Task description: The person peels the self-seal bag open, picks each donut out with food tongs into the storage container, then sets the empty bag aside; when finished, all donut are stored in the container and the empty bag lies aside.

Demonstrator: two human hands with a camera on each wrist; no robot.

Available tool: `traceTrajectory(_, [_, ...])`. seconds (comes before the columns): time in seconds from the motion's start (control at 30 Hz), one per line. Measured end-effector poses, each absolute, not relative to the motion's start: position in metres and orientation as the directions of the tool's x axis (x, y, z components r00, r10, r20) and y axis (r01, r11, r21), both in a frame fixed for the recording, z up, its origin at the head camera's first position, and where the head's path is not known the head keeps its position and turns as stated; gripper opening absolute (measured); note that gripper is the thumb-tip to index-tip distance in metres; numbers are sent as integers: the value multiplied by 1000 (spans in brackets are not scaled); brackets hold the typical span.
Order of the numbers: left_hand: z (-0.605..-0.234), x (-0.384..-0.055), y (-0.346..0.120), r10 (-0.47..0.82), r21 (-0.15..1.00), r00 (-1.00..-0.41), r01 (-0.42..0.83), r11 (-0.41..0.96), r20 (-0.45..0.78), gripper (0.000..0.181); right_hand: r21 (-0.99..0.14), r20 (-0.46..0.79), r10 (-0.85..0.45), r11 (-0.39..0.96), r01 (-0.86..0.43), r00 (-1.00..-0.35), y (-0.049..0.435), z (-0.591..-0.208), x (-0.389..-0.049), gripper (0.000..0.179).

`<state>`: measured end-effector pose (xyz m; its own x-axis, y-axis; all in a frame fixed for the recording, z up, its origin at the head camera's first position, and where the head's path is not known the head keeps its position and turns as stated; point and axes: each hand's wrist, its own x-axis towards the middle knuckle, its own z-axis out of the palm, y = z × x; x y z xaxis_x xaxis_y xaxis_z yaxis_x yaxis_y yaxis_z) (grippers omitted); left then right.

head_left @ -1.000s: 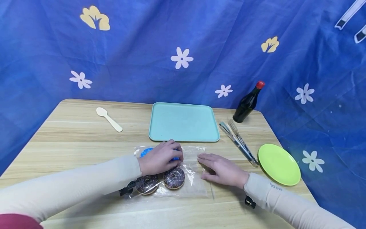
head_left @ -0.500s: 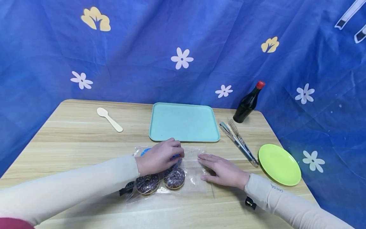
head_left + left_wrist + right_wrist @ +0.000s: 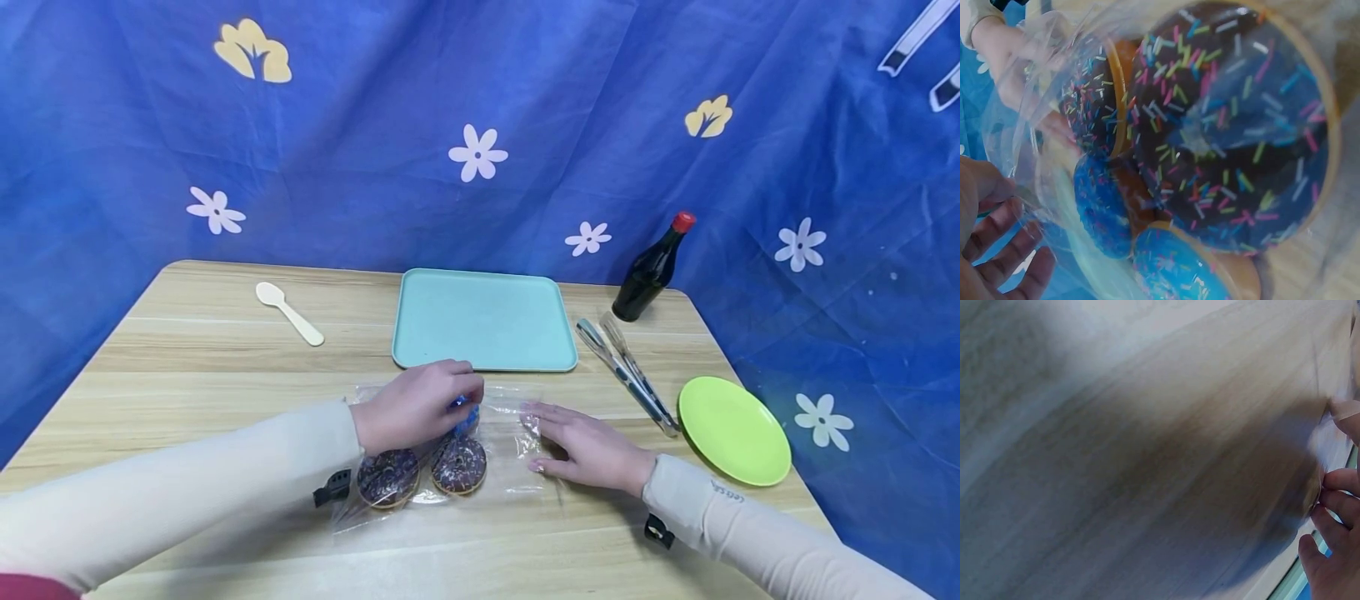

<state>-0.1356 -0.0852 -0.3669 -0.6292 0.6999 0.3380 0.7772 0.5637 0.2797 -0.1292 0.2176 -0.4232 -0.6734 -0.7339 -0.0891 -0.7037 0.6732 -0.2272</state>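
Note:
A clear plastic bag (image 3: 506,492) lies in front of me with doughnuts inside. Two are chocolate-topped, a left doughnut (image 3: 372,483) and a right doughnut (image 3: 471,475). Behind them is a blue doughnut (image 3: 467,417), mostly covered by my left hand (image 3: 416,408); the left wrist view shows a second blue doughnut (image 3: 1172,265), both with sprinkles. My left thumb and forefinger pinch the bag's upper film, pulling it up in folds. At the bag's right edge is my right hand (image 3: 588,446), fingers extended, the film overlapping its fingertips.
A turquoise tray (image 3: 483,321) lies behind the bag. On the right are metal tongs (image 3: 630,379), a lime-green plate (image 3: 733,429) and a dark bottle with a red cap (image 3: 647,279). A cream spoon (image 3: 292,317) lies at the back left, and a blue curtain (image 3: 360,167) hangs behind the table.
My left hand has risen slightly away from me with the pinched film. The film at the right edge now overlaps my right fingertips; that hand has hardly moved.

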Motion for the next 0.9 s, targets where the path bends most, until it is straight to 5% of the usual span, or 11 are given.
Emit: traceTrajectory(0.9, [-360,-136,-85,696,368,-654,751,548,298,5,-283,-56,-730,666,-690,-681,219,-414,-128,66])
